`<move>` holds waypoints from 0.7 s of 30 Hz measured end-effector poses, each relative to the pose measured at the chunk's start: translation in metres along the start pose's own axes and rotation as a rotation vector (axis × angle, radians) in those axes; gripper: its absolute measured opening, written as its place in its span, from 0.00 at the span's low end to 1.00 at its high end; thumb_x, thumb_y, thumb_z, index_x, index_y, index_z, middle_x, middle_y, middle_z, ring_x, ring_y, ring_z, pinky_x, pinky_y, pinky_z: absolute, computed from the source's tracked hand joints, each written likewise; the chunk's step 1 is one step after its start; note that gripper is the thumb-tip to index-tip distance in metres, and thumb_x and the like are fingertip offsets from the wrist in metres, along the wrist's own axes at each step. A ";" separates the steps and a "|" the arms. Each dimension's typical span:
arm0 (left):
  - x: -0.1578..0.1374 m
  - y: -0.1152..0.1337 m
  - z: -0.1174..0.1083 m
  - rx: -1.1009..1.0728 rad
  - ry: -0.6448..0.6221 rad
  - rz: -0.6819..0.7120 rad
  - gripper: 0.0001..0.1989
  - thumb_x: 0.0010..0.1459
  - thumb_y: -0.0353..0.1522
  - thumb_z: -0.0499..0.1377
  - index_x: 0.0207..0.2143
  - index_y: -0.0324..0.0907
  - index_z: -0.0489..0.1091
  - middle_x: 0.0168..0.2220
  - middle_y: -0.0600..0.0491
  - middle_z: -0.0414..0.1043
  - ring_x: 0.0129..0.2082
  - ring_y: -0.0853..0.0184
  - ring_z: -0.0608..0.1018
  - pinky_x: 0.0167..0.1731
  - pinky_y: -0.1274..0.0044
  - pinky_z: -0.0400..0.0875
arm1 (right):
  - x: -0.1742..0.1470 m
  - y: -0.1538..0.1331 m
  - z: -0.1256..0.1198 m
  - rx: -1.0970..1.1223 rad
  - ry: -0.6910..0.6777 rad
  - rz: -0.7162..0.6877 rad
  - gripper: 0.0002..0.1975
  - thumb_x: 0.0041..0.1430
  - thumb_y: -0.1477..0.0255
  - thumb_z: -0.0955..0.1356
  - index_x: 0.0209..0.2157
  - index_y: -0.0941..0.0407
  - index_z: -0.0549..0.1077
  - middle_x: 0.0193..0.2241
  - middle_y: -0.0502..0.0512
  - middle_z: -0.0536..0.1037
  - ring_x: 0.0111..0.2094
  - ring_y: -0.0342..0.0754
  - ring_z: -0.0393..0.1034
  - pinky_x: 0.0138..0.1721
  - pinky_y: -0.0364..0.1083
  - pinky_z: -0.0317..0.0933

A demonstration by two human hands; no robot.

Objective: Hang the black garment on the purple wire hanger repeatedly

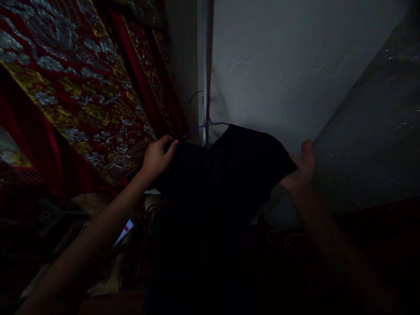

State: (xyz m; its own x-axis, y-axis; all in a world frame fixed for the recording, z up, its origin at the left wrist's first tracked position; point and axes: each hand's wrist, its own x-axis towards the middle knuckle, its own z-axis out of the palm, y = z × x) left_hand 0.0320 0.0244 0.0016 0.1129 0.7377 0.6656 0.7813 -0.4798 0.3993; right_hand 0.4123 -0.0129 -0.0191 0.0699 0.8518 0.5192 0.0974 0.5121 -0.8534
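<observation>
A black short-sleeved top (pixel 243 162) hangs in front of me on a thin purple hanger (pixel 219 123). At its left shoulder my left hand (pixel 158 155) grips the cloth, with thumb and fingers closed on the edge. My right hand (pixel 300 170) is at the end of the right sleeve, which is drawn out sideways to it. The right thumb points up, away from the cloth, and the other fingers are largely hidden by the sleeve. The lower part of the top is lost in darkness.
A red cloth with gold and silver embroidery (pixel 95 87) hangs at left. Behind the hanger are a narrow upright strip (pixel 204 65) and a pale wall (pixel 278 57). Shiny dark sheeting (pixel 377 144) is at right. Lower left lie a lit phone (pixel 124 232) and a pale perforated shoe (pixel 152 201).
</observation>
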 end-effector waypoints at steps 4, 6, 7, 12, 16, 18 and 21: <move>0.011 0.007 0.004 0.006 -0.046 -0.033 0.24 0.68 0.49 0.50 0.42 0.41 0.76 0.40 0.46 0.81 0.41 0.57 0.80 0.42 0.70 0.71 | 0.005 -0.023 0.003 0.164 0.027 0.033 0.44 0.67 0.46 0.46 0.58 0.64 0.70 0.45 0.71 0.80 0.56 0.62 0.70 0.55 0.62 0.61; 0.016 0.013 0.004 0.004 -0.046 -0.016 0.24 0.67 0.50 0.50 0.41 0.41 0.76 0.40 0.47 0.81 0.40 0.57 0.80 0.41 0.71 0.71 | 0.007 -0.032 0.008 0.158 0.047 0.030 0.41 0.68 0.47 0.50 0.61 0.64 0.68 0.46 0.71 0.80 0.55 0.63 0.71 0.56 0.63 0.62; 0.018 0.017 0.004 0.005 -0.037 0.001 0.24 0.67 0.50 0.51 0.40 0.41 0.76 0.40 0.47 0.81 0.40 0.57 0.80 0.41 0.71 0.71 | 0.008 -0.035 0.009 0.160 0.059 0.041 0.38 0.68 0.49 0.52 0.61 0.64 0.68 0.47 0.71 0.79 0.54 0.63 0.72 0.56 0.63 0.62; 0.034 0.039 -0.001 0.022 0.030 0.094 0.17 0.66 0.45 0.55 0.42 0.42 0.76 0.42 0.48 0.81 0.42 0.58 0.79 0.43 0.71 0.71 | 0.010 -0.038 0.004 0.327 0.260 0.132 0.29 0.67 0.56 0.58 0.60 0.60 0.70 0.59 0.68 0.73 0.55 0.63 0.72 0.54 0.62 0.66; 0.051 0.059 -0.006 0.050 0.021 0.128 0.16 0.66 0.42 0.56 0.41 0.40 0.76 0.41 0.47 0.80 0.41 0.57 0.79 0.44 0.70 0.69 | -0.013 -0.044 0.003 0.328 0.314 0.067 0.28 0.68 0.55 0.58 0.59 0.55 0.72 0.62 0.64 0.71 0.61 0.65 0.68 0.53 0.64 0.68; 0.054 0.066 -0.006 0.069 -0.001 0.135 0.16 0.66 0.42 0.56 0.40 0.39 0.76 0.39 0.46 0.79 0.40 0.56 0.78 0.44 0.69 0.69 | -0.035 -0.047 0.006 0.280 0.316 0.020 0.27 0.68 0.54 0.57 0.58 0.50 0.74 0.60 0.61 0.73 0.62 0.65 0.67 0.53 0.65 0.67; 0.049 0.071 -0.001 0.082 -0.044 0.151 0.14 0.67 0.40 0.55 0.38 0.40 0.75 0.37 0.47 0.78 0.38 0.57 0.79 0.42 0.69 0.69 | -0.067 -0.049 0.008 -0.041 0.082 -0.115 0.37 0.64 0.41 0.50 0.53 0.44 0.78 0.54 0.60 0.79 0.60 0.65 0.69 0.51 0.66 0.69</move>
State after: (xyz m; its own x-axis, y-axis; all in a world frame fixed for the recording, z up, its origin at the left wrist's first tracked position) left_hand 0.0920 0.0261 0.0630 0.2578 0.6810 0.6855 0.8007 -0.5476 0.2430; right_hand 0.3953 -0.0940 -0.0120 0.1365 0.7753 0.6167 0.1493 0.5993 -0.7865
